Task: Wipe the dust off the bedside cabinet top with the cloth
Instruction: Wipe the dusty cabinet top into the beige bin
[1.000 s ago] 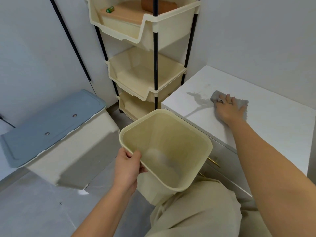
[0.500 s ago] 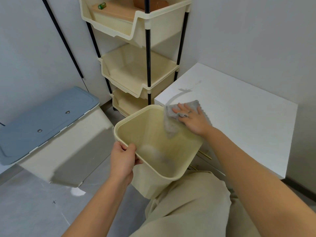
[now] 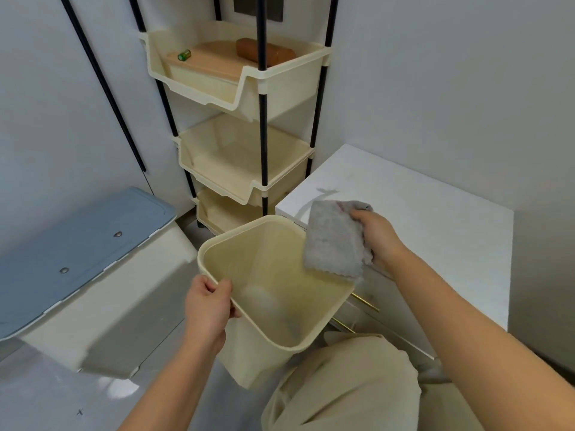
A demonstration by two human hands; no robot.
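Note:
The white bedside cabinet top (image 3: 420,219) lies at the right, with a faint grey smear near its left corner. My right hand (image 3: 378,237) grips a grey cloth (image 3: 334,241) and holds it off the cabinet, hanging over the right rim of a cream plastic bin (image 3: 280,343). My left hand (image 3: 208,309) grips the bin's near left rim and holds it tilted against the cabinet's front left corner. A pale blurred patch shows inside the bin.
A cream three-tier rack (image 3: 245,157) with black posts stands behind the bin, with a green cap and a brown object in its top tray. A blue-lidded storage box (image 3: 84,244) sits at the left. My beige-trousered knee (image 3: 342,387) is below. Brass drawer handles (image 3: 364,301) show on the cabinet front.
My right hand swept the cloth from the cabinet's middle to its left edge, then lifted it off the top; the cloth now hangs over the bin. The bin stays held at the corner.

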